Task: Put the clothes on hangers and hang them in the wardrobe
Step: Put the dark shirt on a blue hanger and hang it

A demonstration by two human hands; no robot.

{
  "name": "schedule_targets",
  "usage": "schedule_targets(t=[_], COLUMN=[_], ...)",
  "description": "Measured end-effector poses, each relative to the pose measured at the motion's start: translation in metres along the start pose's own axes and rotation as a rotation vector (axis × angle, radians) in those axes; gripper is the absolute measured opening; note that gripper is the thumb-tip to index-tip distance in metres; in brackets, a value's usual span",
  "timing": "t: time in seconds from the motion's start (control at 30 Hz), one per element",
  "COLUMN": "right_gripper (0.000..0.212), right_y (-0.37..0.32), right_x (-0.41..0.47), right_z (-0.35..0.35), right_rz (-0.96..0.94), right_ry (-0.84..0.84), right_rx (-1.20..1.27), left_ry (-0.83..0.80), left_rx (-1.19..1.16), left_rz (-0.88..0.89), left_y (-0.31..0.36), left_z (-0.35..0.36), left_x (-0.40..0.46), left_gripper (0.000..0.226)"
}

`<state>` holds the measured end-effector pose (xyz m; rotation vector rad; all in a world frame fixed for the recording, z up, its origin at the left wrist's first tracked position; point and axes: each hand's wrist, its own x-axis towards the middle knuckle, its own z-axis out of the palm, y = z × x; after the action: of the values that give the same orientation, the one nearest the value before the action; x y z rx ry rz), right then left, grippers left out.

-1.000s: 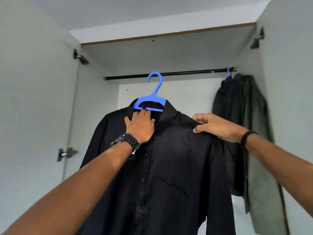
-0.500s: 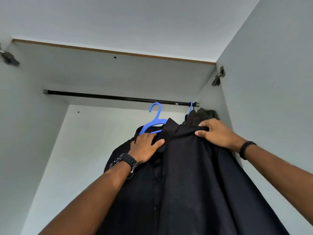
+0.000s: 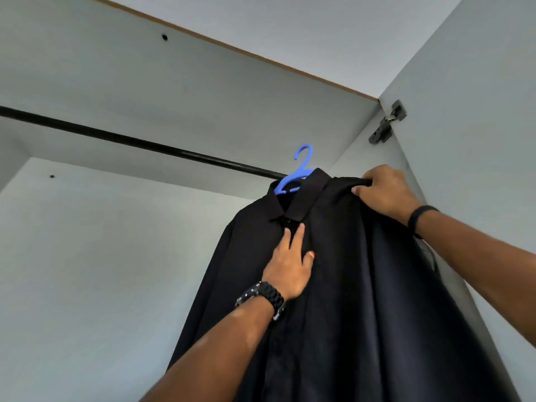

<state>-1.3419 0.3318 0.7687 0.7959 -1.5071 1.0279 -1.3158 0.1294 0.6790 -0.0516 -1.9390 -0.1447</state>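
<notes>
A black shirt (image 3: 348,285) on a blue hanger (image 3: 295,172) hangs at the right end of a dark wardrobe rail (image 3: 130,140), the left hand (image 3: 290,265) flat with straight fingers on its front, the right hand (image 3: 383,192) gripping its shoulder.

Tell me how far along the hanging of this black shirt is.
Done: the black shirt is already on the blue hanger. In hand: the right hand grips its shoulder, and the left hand rests flat on its front, with the hook up at the wardrobe rod. Whether the hook is over the rod cannot be told. Left: seating it if needed, then letting go.
</notes>
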Motion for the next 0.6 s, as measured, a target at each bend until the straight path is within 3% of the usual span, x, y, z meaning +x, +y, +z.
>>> schedule_targets(t=[0.17, 0.6], right_gripper=[0.018, 0.022], right_y=[0.002, 0.011], right_x=[0.035, 0.08], right_z=[0.051, 0.14], right_rz=[0.064, 0.012], right_ry=[0.074, 0.152], right_rx=[-0.059, -0.083], left_ry=[-0.246, -0.3], left_rx=[-0.07, -0.161], left_rz=[-0.021, -0.031], left_y=[-0.043, -0.095], left_z=[0.039, 0.083], left_x=[0.036, 0.076], left_gripper=[0.06, 0.059])
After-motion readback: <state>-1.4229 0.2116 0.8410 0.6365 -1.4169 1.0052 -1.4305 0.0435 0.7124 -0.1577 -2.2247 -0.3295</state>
